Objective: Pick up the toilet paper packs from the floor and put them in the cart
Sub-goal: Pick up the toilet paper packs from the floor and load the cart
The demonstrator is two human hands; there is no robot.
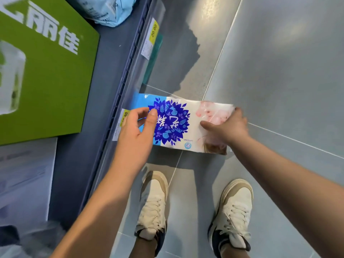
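Grey tiled floor [270, 62] with thin pale seams, seen from above; along the left, a blue-grey shelf [104, 90] with a clear front rail carrying a yellow-and-white price tag [153, 30] and a second tag [125, 116] lower down, partly hidden behind the left hand; on the shelf, a large green box [52, 75] with white characters and a picture of paper rolls, a pale blue pack [109, 12] at the top edge of view, and a white box [24, 174] nearer the body, blurred; held crosswise between both hands, out over the floor and ahead of the feet, one toilet paper pack [178, 123] in plastic wrap, light blue at its left end, a dark blue flower print in the middle, white and pink toward the right; left end overlapping the shelf's rail in view, touching it or not impossible to tell; left hand [135, 131] clamped on the pack's left end, thumb laid on the flower print, fingers curled at the edge; right hand [227, 127] clamped on the right end, thumb flat on the top face, fingers wrapped round the far corner and mostly out of sight; both forearms bare, reaching forward; below, two cream-and-tan laced shoes [152, 203] planted apart on the tiles, toes toward the pack; dark shadow on the floor beyond the pack.
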